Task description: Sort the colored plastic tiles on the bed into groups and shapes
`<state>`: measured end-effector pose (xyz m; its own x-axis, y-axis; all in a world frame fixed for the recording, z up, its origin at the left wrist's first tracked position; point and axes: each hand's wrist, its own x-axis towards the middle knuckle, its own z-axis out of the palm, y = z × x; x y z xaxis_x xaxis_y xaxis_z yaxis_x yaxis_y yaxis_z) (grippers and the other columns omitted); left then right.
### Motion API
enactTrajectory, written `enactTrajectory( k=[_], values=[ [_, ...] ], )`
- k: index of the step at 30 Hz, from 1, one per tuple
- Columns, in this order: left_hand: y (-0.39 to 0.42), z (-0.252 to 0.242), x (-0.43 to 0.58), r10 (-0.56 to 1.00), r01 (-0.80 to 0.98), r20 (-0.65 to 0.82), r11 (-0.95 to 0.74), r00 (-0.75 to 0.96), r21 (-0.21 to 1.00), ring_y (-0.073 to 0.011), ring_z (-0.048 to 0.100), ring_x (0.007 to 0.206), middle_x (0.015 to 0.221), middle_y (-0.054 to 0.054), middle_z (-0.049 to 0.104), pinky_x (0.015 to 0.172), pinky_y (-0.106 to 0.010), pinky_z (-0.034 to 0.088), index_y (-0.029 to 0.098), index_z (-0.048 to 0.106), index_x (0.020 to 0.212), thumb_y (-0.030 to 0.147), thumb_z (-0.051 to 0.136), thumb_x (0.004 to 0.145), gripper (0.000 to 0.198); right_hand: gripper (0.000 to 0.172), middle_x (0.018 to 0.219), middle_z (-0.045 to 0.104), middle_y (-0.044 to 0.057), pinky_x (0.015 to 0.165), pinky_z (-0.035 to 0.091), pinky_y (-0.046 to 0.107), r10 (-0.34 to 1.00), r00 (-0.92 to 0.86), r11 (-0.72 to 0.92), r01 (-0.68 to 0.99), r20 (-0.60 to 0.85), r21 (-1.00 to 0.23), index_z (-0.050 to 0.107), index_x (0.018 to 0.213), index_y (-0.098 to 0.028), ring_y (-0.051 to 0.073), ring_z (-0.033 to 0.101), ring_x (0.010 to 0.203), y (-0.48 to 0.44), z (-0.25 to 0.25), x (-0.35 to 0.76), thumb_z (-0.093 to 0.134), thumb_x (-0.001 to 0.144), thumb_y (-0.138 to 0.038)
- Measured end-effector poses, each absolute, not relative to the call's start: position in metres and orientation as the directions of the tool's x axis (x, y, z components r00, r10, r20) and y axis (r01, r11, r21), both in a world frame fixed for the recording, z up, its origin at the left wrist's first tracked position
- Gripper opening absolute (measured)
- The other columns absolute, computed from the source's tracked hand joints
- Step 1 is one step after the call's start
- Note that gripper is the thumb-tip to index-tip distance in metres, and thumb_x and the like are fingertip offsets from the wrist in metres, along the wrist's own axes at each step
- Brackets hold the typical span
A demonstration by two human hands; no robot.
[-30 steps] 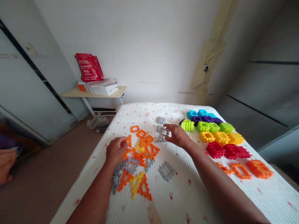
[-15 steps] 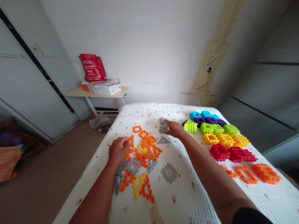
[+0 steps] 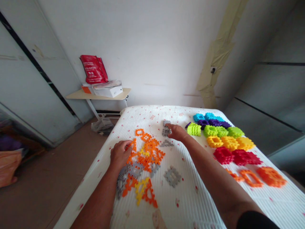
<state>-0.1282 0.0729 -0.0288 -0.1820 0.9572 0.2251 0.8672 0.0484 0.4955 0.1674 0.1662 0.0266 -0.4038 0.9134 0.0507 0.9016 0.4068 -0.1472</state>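
Right hand (image 3: 176,131) was stretched toward the far middle of the bed (image 3: 190,203), fingertips at the right edge of the far gray pieces (image 3: 165,131). Its grip was narrow, thumb and forefinger slightly apart; could not tell whether a piece was pinched between them. These pieces lay beyond a gray triangle (image 3: 167,142), which sat apart, just right of the loose pile. Nearer, a gray square frame (image 3: 172,183) lay flat on its own.

Left hand (image 3: 119,155) was at the left side of the pile, fingers curled beside an orange triangle (image 3: 134,145). Its grip was partly hidden; could not tell whether it held anything.

Pile: mostly orange pieces (image 3: 151,147), overlapping, with a yellow piece (image 3: 144,151) among them and gray ones (image 3: 136,170) toward the near left. A second yellow piece (image 3: 141,191) lay at the near end, between orange ones.

Right side, stacks in rows by colour, far to near: blue (image 3: 209,116), purple (image 3: 214,123), green (image 3: 210,130), yellow (image 3: 230,143), red (image 3: 243,157), orange (image 3: 273,176). One green stack (image 3: 194,129) stood left of its row, near the right hand.
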Motion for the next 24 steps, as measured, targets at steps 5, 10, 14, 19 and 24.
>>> enactTrajectory(
  k=[5, 10, 14, 19, 24],
  values=[
    [0.072, -0.028, -0.127, 0.954, 0.863, 0.234, 0.047, -0.188, 0.502, -0.0199, 0.059, 0.096, 0.105, -0.004, 0.066, 0.086, -0.032, 0.045, 0.024, 0.064, 0.103, 0.034, 0.048, 0.077, 0.033, 0.063, 0.120, 0.061, 0.010, 0.087, 0.044, 0.031, 0.917, -0.395, 0.398, 0.905, 0.053, -0.147, 0.043, 0.133, -0.018, 0.022, 0.059, 0.104, 0.165, 0.028, 0.167, 0.060, 0.072, -0.022],
    [0.071, -0.029, -0.127, 0.952, 0.853, 0.245, 0.031, -0.185, 0.521, -0.0201, 0.060, 0.096, 0.105, -0.004, 0.066, 0.086, -0.033, 0.046, 0.023, 0.065, 0.102, 0.037, 0.047, 0.078, 0.033, 0.060, 0.130, 0.052, 0.012, 0.088, 0.043, 0.036, 0.899, -0.416, 0.434, 0.888, 0.139, -0.149, 0.045, 0.131, -0.019, 0.026, 0.054, 0.109, 0.148, 0.052, 0.162, 0.060, 0.072, -0.024],
    [0.071, -0.028, -0.127, 0.950, 0.847, 0.240, 0.045, -0.201, 0.530, -0.0203, 0.059, 0.097, 0.105, -0.003, 0.066, 0.086, -0.032, 0.046, 0.024, 0.066, 0.100, 0.038, 0.049, 0.077, 0.032, 0.039, 0.107, 0.064, 0.008, 0.078, 0.044, 0.028, 0.837, -0.521, 0.546, 0.795, 0.164, -0.262, 0.056, 0.115, -0.016, 0.018, 0.061, 0.089, 0.106, 0.075, 0.157, 0.056, 0.076, -0.018],
    [0.072, -0.029, -0.127, 0.949, 0.849, 0.240, 0.049, -0.203, 0.525, -0.0199, 0.060, 0.096, 0.104, -0.003, 0.067, 0.086, -0.031, 0.046, 0.024, 0.066, 0.101, 0.037, 0.050, 0.076, 0.032, 0.026, 0.093, 0.066, 0.008, 0.065, 0.043, 0.027, 0.794, -0.608, 0.595, 0.785, -0.030, -0.170, 0.060, 0.101, -0.018, 0.019, 0.062, 0.077, 0.033, 0.065, 0.157, 0.058, 0.079, -0.031],
    [0.073, -0.033, -0.130, 0.946, 0.859, 0.270, 0.018, -0.181, 0.512, -0.0197, 0.059, 0.097, 0.105, -0.003, 0.067, 0.087, -0.030, 0.046, 0.022, 0.065, 0.102, 0.038, 0.048, 0.077, 0.034, 0.040, 0.093, 0.062, 0.013, 0.067, 0.045, 0.033, 0.876, -0.459, 0.455, 0.889, -0.148, -0.061, 0.058, 0.099, -0.016, 0.027, 0.059, 0.086, -0.010, 0.038, 0.161, 0.063, 0.072, -0.044]
  ],
)
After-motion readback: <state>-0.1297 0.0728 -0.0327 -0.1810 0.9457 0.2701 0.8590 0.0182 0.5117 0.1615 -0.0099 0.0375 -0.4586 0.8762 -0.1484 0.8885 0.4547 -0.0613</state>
